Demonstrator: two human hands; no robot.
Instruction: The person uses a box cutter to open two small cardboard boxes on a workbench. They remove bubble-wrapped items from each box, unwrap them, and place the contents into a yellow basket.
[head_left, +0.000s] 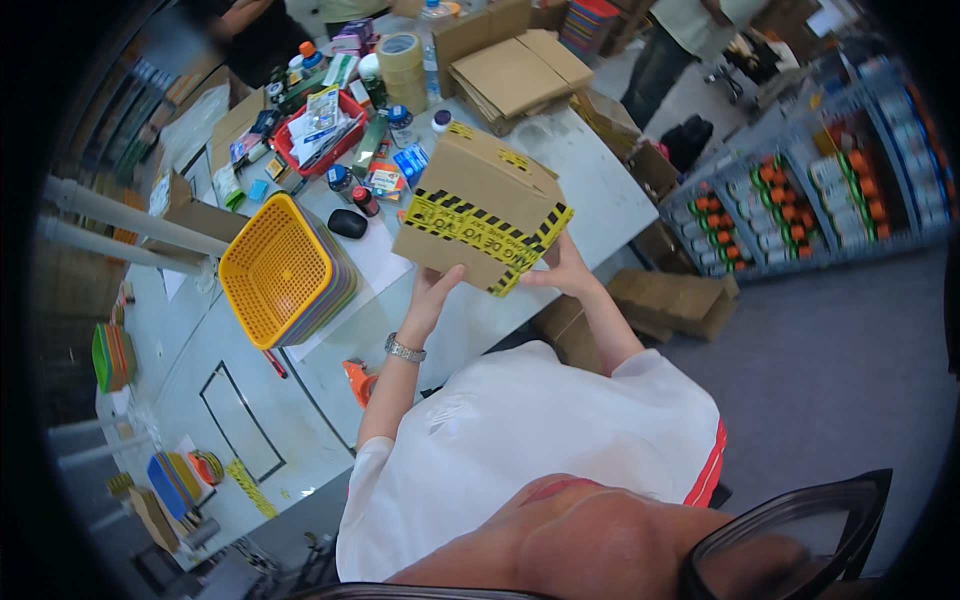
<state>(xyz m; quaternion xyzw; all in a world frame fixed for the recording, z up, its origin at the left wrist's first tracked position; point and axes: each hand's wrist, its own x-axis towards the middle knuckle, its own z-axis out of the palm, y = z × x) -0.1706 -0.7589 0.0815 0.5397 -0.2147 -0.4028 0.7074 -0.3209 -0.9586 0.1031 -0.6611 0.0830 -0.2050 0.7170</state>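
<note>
A cardboard box (491, 176) is held up over the table, tilted, with yellow-and-black printed tape running across its side and along an edge. My left hand (435, 292) grips its near left corner, the thumb lying on the cardboard. On the right, my right hand (562, 270) holds the taped corner; some of its fingers are hidden behind the box. Below my left forearm an orange tape dispenser (361, 381) lies at the table edge. Left of the box are a black computer mouse (347, 223) and a stack of plastic baskets, a yellow one (277, 270) on top.
A red basket (319, 135) of papers stands among bottles and small boxes. Tape rolls (401, 71) and flattened cartons (517, 75) sit at the back of the white table (607, 202). Shelving with bottles (810, 180) and cartons (667, 300) are at right. Other people (675, 52) stand beyond.
</note>
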